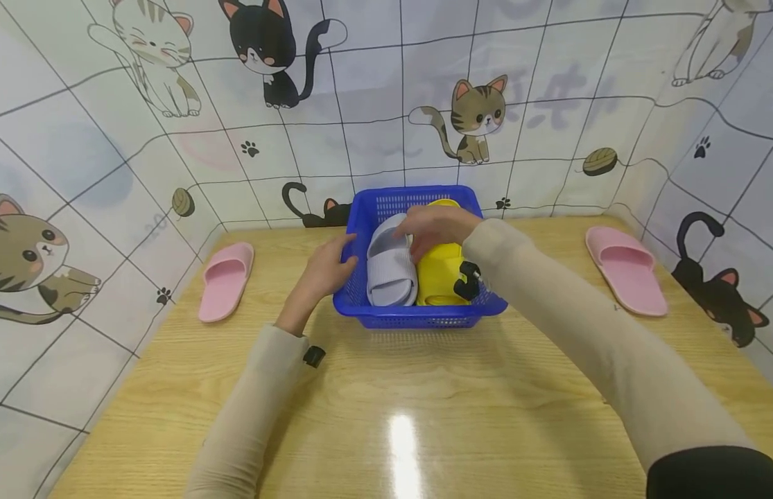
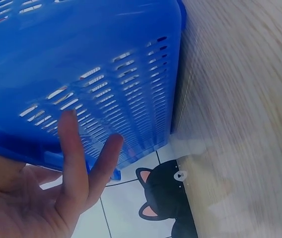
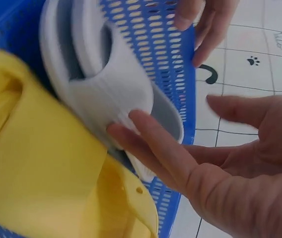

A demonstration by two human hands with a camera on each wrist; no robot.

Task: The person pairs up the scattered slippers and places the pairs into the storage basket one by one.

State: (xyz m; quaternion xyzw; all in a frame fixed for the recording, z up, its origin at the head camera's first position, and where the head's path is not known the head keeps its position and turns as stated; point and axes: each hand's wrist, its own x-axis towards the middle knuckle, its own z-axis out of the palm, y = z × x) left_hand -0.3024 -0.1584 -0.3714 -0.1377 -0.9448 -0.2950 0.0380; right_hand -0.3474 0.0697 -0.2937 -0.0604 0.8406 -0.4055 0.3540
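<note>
A blue plastic basket [image 1: 430,321] stands on the wooden table. In its left half, light grey slippers [image 1: 392,267] lie lengthwise, one strap uppermost. Beside them on the right are yellow slippers [image 1: 439,274], partly covered by the right arm. My left hand [image 1: 326,267] holds the basket's left rim; in the left wrist view its fingers [image 2: 74,153] spread along the slotted outer wall. Over the basket reaches my right hand [image 1: 436,225], fingers extended and thumb apart. In the right wrist view, two fingertips [image 3: 138,121] overlap the grey slipper's strap.
One pink slipper [image 1: 227,281] lies on the table to the left, another pink slipper [image 1: 626,270] to the right. Right behind the basket rises a tile-patterned wall covering [image 1: 374,149] with cartoon cats. Wood-grain tabletop [image 1: 461,416] stretches in front.
</note>
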